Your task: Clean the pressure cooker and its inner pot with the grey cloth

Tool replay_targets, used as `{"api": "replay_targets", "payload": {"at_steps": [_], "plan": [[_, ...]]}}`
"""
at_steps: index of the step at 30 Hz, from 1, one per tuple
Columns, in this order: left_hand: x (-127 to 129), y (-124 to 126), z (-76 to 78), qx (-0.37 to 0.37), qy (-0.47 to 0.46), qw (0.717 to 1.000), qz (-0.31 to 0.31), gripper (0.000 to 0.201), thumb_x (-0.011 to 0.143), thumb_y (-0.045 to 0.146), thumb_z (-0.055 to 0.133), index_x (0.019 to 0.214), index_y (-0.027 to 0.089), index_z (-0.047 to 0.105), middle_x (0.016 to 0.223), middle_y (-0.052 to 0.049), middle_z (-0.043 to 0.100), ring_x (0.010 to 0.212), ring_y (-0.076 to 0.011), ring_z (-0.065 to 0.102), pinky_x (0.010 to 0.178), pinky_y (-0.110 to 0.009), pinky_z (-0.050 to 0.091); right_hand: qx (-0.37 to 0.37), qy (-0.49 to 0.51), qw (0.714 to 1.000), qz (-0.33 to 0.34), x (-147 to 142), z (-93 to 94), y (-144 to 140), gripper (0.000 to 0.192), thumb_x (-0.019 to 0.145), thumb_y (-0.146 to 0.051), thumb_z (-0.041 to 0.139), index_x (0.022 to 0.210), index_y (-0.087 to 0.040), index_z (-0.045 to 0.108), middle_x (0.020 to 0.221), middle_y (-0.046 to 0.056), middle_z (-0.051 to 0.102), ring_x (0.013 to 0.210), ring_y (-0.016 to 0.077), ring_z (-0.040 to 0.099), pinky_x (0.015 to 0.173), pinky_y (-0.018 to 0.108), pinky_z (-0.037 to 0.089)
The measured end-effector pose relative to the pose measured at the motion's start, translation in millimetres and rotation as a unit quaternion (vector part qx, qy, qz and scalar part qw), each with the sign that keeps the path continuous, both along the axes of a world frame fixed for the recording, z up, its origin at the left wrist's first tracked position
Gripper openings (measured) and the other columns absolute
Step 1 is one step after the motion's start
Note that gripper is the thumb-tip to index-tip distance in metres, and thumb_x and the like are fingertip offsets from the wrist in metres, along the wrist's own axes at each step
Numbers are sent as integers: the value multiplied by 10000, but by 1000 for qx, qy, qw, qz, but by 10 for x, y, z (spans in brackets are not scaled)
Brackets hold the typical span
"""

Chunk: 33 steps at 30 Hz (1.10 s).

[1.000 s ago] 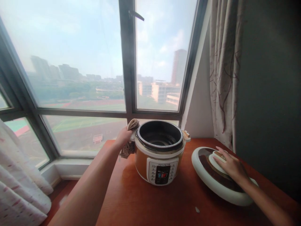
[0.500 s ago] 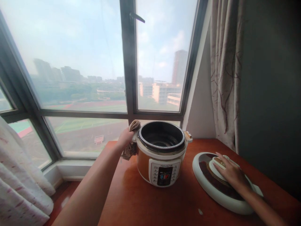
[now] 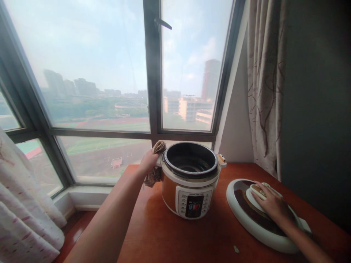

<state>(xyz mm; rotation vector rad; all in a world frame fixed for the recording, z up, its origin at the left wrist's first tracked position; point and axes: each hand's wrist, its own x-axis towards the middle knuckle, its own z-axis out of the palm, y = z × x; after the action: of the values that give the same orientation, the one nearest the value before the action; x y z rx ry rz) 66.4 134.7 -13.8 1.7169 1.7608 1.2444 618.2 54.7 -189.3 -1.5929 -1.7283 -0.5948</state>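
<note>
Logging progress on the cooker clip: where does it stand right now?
Done: the lid is off and lies on the table, right of the cooker, whose pot is open. In hand: the left hand presses a brown cloth against the cooker's left rim; the right hand rests on the lid's knob. Left: the lid is not back on.

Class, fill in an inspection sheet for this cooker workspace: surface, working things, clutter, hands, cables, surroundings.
Surface: red-brown wooden table, bare at the front.
Working things: open cooker, pot inside; lid lying flat to its right; brown cloth.
Clutter: small pale scrap on the table.
Hands: left hand presses the cloth against the cooker's side; right hand rests on the lid's knob.
Cables: nothing seen.
Surroundings: window, curtains, dark wall.
</note>
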Motion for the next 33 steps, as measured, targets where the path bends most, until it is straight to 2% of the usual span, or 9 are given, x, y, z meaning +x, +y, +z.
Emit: {"api": "replay_targets", "payload": {"at_steps": [10,15,20,23,25,26,28,30,33], "plan": [[22,-42,47,-2,9,1000,9,278,801,315,586,983,169,736,964,-106,776,992,-317,703,839,-359,527,-16,-48,999,20,16,20,-7,449,938,-490,433,1208,-187,626,1141,148,716,1047,306,681,942,442,514],[41,-58,75,-6,11,1000,21,258,807,283,566,961,166,737,957,-103,774,975,-313,705,828,-352,521,-42,-57,997,21,-2,86,-7,433,933,-483,415,1137,-199,671,1108,135,732,1029,308,678,919,448,515],[26,-95,46,-3,9,999,40,274,815,338,573,982,193,733,929,-95,770,955,-330,705,806,-374,525,-78,-27,996,38,-122,279,6,495,892,-588,431,1076,-219,705,1124,134,733,1036,327,668,917,484,504],[40,-174,-6,9,1,998,65,296,827,323,556,1057,223,714,982,-87,767,989,-327,699,842,-390,518,-101,73,990,72,-405,518,7,554,852,-637,495,1131,-197,683,1192,158,705,1116,363,632,986,542,463],[73,-255,-51,21,-9,996,82,308,846,325,540,1100,240,692,1016,-78,763,1008,-314,697,859,-389,518,-132,218,960,115,-688,714,25,593,827,-647,547,1181,-182,653,1189,172,701,1149,363,624,1024,542,449],[96,-299,-76,28,-16,995,90,312,860,338,530,1118,249,681,1029,-71,762,1011,-305,698,861,-384,520,-155,315,926,137,-844,811,44,603,831,-640,564,1226,-189,625,1210,169,693,1154,348,632,1015,520,468],[145,-379,-130,39,-30,993,104,323,892,366,500,1148,252,660,1055,-66,758,1010,-291,701,853,-374,531,-197,506,816,199,-1151,976,104,608,833,-626,602,1283,-217,580,1277,154,665,1191,330,624,986,484,508],[185,-432,-183,47,-45,991,121,345,925,384,457,1179,239,640,1098,-74,750,1019,-280,700,845,-363,541,-214,545,778,228,-1411,1082,184,582,847,-639,589,1267,-236,586,1255,131,682,1165,311,647,937,449,549],[208,-446,-241,54,-57,987,141,383,957,397,414,1226,217,619,1130,-82,743,1042,-273,697,836,-349,551,-222,564,754,254,-1658,1137,296,573,840,-656,600,1242,-248,608,1236,97,697,1183,295,641,929,417,564]]}}
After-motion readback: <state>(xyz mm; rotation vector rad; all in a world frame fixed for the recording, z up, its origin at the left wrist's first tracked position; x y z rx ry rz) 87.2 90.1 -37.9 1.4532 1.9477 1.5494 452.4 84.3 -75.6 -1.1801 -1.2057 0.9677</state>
